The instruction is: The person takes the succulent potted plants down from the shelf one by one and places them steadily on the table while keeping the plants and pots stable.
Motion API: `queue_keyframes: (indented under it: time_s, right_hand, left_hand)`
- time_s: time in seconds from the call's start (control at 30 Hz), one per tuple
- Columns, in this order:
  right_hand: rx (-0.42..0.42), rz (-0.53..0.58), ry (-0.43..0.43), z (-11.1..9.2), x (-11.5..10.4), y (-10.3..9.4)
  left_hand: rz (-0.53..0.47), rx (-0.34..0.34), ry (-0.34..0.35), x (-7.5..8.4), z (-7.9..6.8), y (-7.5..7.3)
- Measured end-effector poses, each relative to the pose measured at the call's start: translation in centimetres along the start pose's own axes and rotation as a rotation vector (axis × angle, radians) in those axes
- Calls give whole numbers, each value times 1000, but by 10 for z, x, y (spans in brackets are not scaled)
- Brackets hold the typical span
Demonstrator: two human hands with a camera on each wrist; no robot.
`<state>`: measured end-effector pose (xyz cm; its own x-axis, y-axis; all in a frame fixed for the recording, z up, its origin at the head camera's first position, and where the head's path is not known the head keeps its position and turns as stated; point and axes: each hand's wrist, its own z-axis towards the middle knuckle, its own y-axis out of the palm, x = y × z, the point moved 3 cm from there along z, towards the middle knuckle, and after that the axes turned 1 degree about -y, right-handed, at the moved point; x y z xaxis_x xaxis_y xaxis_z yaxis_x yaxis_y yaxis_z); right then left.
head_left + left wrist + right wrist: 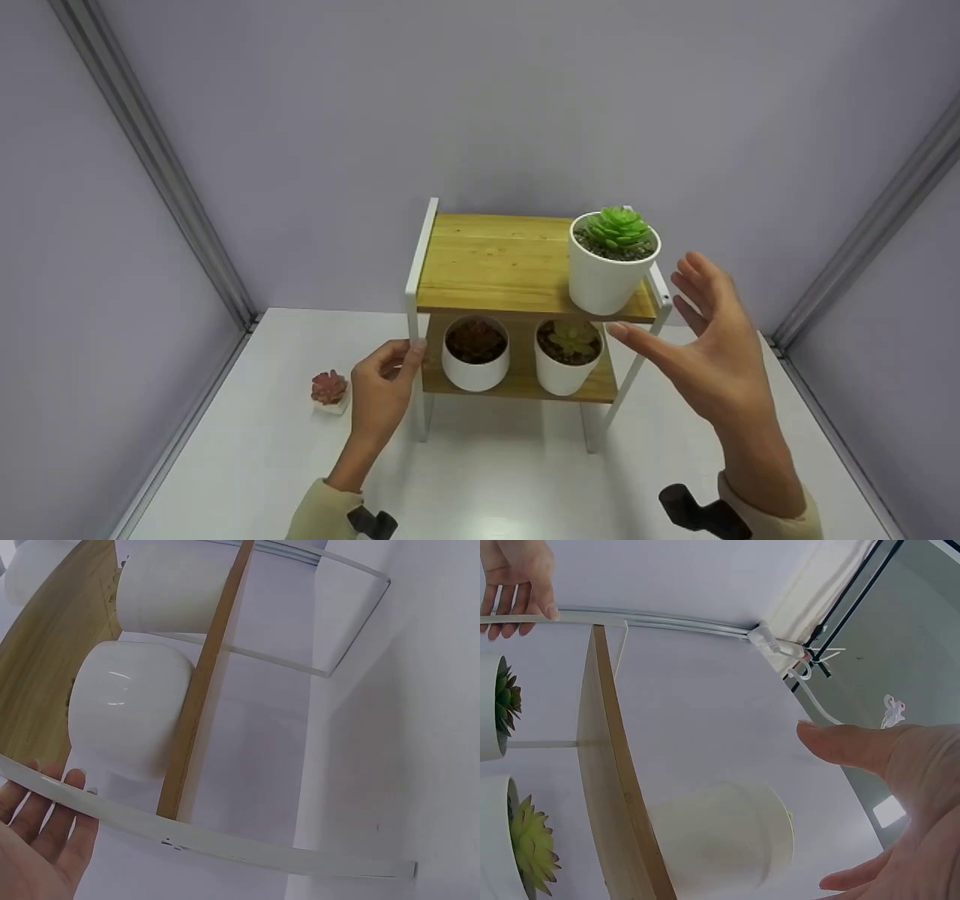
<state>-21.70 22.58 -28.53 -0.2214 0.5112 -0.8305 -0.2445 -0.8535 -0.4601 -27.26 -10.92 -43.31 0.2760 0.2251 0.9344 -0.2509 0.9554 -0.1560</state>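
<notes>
A two-tier shelf (487, 262) with wooden boards and a white metal frame stands before me. My left hand (386, 382) holds its front left post (120, 814), with several fingers behind the post in the left wrist view. A white pot with a bright green succulent (607, 262) stands upright at the right of the top board. My right hand (709, 349) is spread just right of that pot, apart from it, thumb and fingers wide. On the lower board stand a white pot with a dark reddish succulent (475, 354) and a white pot with a yellow-green succulent (568, 356).
A small pink succulent (328, 388) in a pale base sits on the white table (270, 450), left of the shelf. Pale walls with metal corner rails (172, 180) enclose the table at the back and sides.
</notes>
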Motion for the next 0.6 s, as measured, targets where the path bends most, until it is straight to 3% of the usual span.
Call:
queue_keyframes:
  time_s: [0.3, 0.6]
  right_hand:
    - [-2, 6, 15, 13, -4, 6]
    - [20, 66, 18, 27, -3, 12]
  left_hand:
    - [80, 61, -6, 4, 3, -2]
    - [77, 60, -32, 5, 5, -3]
